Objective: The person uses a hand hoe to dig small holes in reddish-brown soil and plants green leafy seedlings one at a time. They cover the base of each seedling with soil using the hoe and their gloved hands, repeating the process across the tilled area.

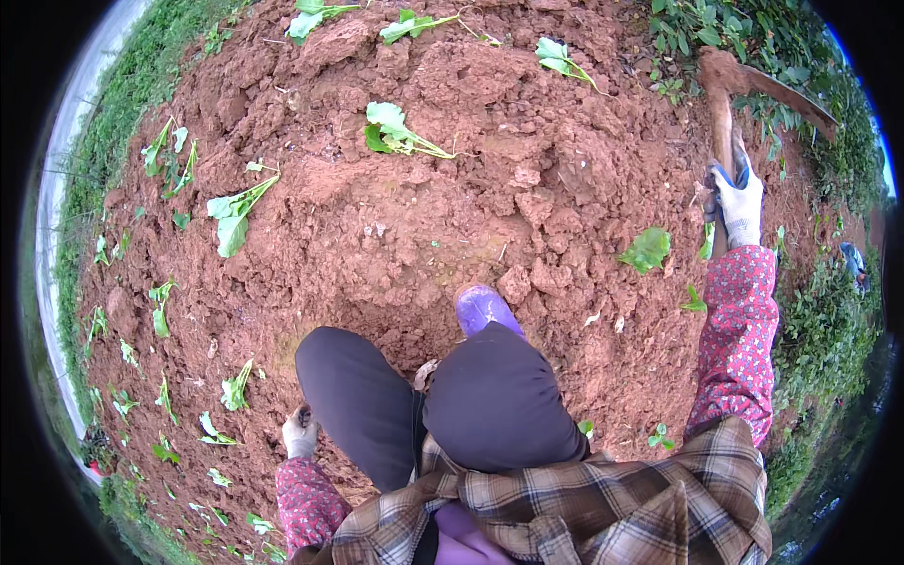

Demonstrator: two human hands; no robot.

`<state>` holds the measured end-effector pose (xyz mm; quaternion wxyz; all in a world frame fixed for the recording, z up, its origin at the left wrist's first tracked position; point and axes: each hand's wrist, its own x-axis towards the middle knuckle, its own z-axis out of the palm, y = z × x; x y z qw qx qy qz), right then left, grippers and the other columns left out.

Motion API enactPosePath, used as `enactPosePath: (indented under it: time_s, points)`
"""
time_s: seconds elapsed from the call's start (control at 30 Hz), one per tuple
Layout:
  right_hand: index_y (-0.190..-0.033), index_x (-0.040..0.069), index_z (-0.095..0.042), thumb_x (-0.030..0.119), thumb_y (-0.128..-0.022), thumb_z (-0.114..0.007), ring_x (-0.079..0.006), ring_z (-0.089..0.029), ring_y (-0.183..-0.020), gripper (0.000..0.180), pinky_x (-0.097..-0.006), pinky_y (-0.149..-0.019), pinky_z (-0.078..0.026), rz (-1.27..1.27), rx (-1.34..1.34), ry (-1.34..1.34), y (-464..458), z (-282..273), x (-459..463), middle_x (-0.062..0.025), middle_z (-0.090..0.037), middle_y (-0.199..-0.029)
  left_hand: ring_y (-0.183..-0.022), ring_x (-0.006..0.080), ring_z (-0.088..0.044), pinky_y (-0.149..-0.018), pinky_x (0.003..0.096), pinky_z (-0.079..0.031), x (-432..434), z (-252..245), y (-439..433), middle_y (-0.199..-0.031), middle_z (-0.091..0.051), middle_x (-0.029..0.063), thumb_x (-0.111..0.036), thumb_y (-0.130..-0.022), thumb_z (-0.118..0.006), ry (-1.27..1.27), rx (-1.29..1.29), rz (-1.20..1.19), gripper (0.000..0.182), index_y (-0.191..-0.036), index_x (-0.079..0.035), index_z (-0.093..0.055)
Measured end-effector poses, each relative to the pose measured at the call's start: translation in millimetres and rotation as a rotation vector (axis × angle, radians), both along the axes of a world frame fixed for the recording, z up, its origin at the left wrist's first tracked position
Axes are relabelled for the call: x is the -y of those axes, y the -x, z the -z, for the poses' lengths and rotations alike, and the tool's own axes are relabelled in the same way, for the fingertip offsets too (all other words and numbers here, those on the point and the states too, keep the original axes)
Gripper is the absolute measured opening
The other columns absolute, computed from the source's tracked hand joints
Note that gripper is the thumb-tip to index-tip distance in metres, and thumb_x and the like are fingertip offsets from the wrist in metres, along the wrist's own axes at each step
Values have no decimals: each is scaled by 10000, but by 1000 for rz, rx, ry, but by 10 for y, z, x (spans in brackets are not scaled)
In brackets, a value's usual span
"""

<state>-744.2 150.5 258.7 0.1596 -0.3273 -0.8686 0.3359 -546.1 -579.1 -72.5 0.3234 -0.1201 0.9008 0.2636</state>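
My right hand [741, 194], in a white work glove with blue and soiled fingers, grips the wooden handle of a hoe [721, 123]. The soil-caked hoe head is raised at the upper right, its metal blade [794, 102] pointing right. My left hand [300, 432], also gloved, hangs beside my left thigh with its fingers curled; nothing shows in it. Before me lies lumpy red-brown soil [424, 212]. A leafy seedling [402, 131] lies flat on it ahead of me, and another seedling [240, 208] lies to the left.
More seedlings [162, 307] lie scattered on the left. Several leafy plants [646, 249] are on the right. My purple boot [485, 308] stands on the soil. Green foliage [819, 332] borders the right side; grass [106, 155] and a pale road [53, 191] run along the left.
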Motion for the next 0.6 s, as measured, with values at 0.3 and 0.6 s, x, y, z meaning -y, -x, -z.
enactPosePath:
  time_s: [0.3,0.6]
  points:
    - [-1399,129,-360,127,-808,-643,-312,-623,-637,655,-360,-605,-502,-109,293,-9,-398,2444,357,-218,-617,-762,-1141,313,-497,-974,411,-381,-2986,-727,3557,-1189,-558,116,-152,-770,-614,-79,-846,637,494,-1252,-119,-513]
    - [-1359,51,-404,97,-790,-691,-222,-640,-664,639,-323,-629,-515,-75,160,335,-402,2316,149,-161,-654,-856,-1072,250,-541,-1044,519,-261,-4866,-124,4234,-990,-650,35,-192,-784,-577,406,-375,1385,335,-1116,-222,-605]
